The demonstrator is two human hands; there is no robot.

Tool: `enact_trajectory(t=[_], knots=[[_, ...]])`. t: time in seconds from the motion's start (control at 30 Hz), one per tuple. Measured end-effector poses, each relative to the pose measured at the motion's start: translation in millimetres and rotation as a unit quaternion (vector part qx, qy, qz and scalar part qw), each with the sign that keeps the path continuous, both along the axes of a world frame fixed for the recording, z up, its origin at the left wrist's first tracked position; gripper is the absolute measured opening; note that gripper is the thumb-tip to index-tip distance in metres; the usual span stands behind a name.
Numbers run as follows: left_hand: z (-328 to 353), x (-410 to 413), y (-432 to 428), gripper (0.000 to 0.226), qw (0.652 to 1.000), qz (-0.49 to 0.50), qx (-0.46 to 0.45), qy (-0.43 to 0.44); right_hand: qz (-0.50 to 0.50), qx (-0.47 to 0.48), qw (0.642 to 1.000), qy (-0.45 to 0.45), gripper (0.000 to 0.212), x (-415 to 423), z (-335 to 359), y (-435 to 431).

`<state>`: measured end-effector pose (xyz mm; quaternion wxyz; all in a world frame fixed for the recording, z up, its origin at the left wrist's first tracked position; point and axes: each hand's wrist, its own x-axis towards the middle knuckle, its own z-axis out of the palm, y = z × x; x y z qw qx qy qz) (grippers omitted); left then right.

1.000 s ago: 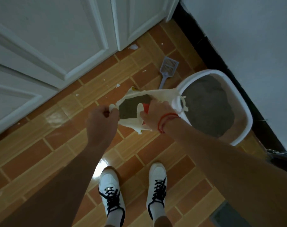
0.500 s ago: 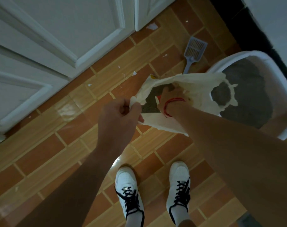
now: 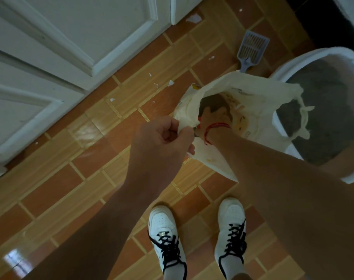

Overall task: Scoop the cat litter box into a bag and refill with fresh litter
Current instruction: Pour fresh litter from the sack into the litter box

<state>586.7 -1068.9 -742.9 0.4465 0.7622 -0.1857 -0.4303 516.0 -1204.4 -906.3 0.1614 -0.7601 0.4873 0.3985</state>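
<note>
Brown tiled floor (image 3: 71, 188); at right on it, white litter box (image 3: 313, 55) holding grey litter. Cream plastic bag (image 3: 259, 91) held open before the box, overlapping its rim; faint print, unreadable. Left hand (image 3: 162, 142) pinching the bag's near edge. Right hand (image 3: 214, 116) sunk inside, grip hidden: cannot tell. Blue-grey scoop (image 3: 251, 49) flat on the tiles beyond.

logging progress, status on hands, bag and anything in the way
Left hand pinches bag rim. Right hand inside the bag, grip hidden. Scoop lies on floor by litter box, untouched. Nothing blocking.
</note>
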Motion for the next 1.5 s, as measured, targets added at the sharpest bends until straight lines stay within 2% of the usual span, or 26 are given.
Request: enact_trajectory(t=[0.17, 0.3, 0.43, 0.57, 0.73, 0.8, 0.9, 0.97, 1.1, 1.27, 1.4, 1.5], knots=[[-1.5, 1.0, 0.5, 0.017, 1.000, -0.011, 0.007, -0.004, -0.062, 0.076, 0.994, -0.038, 0.079, 1.3, 5.2, 3.7], [-1.5, -1.9, 0.5, 0.019, 1.000, -0.007, 0.010, -0.008, -0.175, 0.124, 0.971, -0.102, 0.076, -3.1, 2.1, -0.5], [1.5, -5.8, -1.3, 0.019, 1.000, 0.011, 0.018, -0.015, -0.242, 0.132, 0.948, -0.159, 0.062, -6.0, 11.3, -5.3], [10.5, -10.4, -6.5, 0.018, 0.998, 0.045, 0.032, 0.001, -0.251, 0.118, 0.939, -0.205, 0.053, -8.2, 30.4, -13.8], [26.0, -18.6, -15.6, 0.019, 0.994, 0.085, 0.068, 0.006, -0.229, 0.117, 0.940, -0.224, 0.029, -19.8, 66.9, -21.6], [31.8, -23.0, -19.1, 0.021, 0.992, 0.098, 0.083, 0.004, -0.211, 0.119, 0.941, -0.237, 0.033, -25.9, 83.8, -25.3], [38.5, -28.7, -23.2, 0.024, 0.986, 0.122, 0.110, -0.001, -0.216, 0.148, 0.929, -0.264, 0.052, -34.9, 124.3, -27.7], [39.9, -32.3, -23.7, 0.022, 0.982, 0.136, 0.129, -0.001, -0.227, 0.170, 0.914, -0.290, 0.054, -42.2, 156.6, -27.6], [44.3, -36.7, -28.4, 0.023, 0.977, 0.151, 0.151, 0.001, -0.255, 0.215, 0.878, -0.342, 0.030, -60.8, 197.6, -35.0], [55.4, -45.1, -41.3, 0.022, 0.976, 0.152, 0.155, 0.003, -0.305, 0.231, 0.832, -0.402, 0.032, -76.4, 229.7, -49.6], [56.3, -56.3, -48.3, 0.017, 0.977, 0.137, 0.162, 0.005, -0.343, 0.216, 0.796, -0.449, 0.025, -95.2, 246.5, -66.8], [53.2, -66.2, -52.8, 0.014, 0.978, 0.125, 0.166, 0.007, -0.392, 0.187, 0.751, -0.496, 0.028, -115.5, 254.3, -82.2]])
